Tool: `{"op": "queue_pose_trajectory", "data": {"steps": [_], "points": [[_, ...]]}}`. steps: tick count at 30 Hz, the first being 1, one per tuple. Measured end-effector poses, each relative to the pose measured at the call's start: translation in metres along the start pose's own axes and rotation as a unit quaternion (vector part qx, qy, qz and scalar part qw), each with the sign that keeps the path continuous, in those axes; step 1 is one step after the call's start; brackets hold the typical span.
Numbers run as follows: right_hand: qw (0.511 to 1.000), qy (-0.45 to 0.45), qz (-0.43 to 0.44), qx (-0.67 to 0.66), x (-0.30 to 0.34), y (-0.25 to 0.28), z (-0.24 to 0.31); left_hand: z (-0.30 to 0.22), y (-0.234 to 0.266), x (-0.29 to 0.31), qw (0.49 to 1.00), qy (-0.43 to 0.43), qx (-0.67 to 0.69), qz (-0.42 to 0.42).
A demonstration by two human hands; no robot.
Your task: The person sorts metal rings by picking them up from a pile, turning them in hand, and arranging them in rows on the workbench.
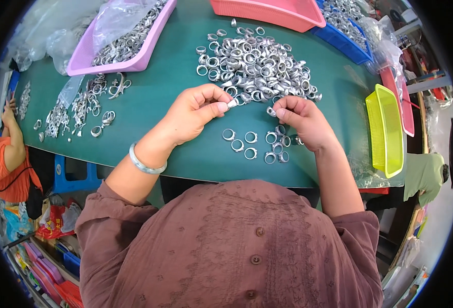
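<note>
My left hand [193, 114] hovers over the green table [170, 77], pinching a small silver metal ring [232, 103] between thumb and fingertips. My right hand [302, 119] is close beside it, its fingertips closed on another small silver ring [271, 111]. A large heap of silver rings [257, 64] lies just beyond both hands. Several single rings [252, 143] lie in a loose row on the table just below my hands, some under the right palm. A pale bangle [144, 163] sits on my left wrist.
A pink tray [90, 49] of silver parts stands far left, a salmon tray [267, 11] and a blue tray [344, 38] at the back, a yellow-green basket [385, 128] on the right. Loose metal parts [82, 108] lie at left. A person in orange [3, 154] sits at the left edge.
</note>
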State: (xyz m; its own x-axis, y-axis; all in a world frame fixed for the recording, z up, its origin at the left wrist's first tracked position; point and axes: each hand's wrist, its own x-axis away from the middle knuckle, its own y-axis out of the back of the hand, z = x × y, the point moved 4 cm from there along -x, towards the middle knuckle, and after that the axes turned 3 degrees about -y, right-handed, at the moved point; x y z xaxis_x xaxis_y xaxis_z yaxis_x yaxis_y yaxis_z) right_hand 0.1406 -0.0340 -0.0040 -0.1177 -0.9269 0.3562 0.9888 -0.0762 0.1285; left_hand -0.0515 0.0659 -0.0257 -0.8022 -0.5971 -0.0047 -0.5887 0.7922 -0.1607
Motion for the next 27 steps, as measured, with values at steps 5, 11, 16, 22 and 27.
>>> {"op": "queue_pose_trajectory", "data": {"steps": [5,11,16,22,27], "points": [[0.954,0.185,-0.039,0.231,0.004,-0.009,0.002,-0.009,-0.003,0.000,0.966,-0.115,-0.232,0.012],[0.933,0.190,0.079,0.295,0.012,-0.021,0.018,-0.023,-0.014,0.005,0.870,-0.226,-0.433,0.067],[0.913,0.193,-0.071,0.352,-0.006,-0.025,0.026,-0.025,-0.018,-0.008,0.853,-0.211,-0.476,0.027],[0.849,0.234,-0.101,0.463,-0.019,-0.035,0.027,-0.019,-0.026,-0.021,0.814,-0.195,-0.545,0.038],[0.852,0.254,-0.079,0.450,-0.011,-0.033,0.022,-0.016,-0.018,-0.019,0.832,-0.199,-0.517,0.037]]}}
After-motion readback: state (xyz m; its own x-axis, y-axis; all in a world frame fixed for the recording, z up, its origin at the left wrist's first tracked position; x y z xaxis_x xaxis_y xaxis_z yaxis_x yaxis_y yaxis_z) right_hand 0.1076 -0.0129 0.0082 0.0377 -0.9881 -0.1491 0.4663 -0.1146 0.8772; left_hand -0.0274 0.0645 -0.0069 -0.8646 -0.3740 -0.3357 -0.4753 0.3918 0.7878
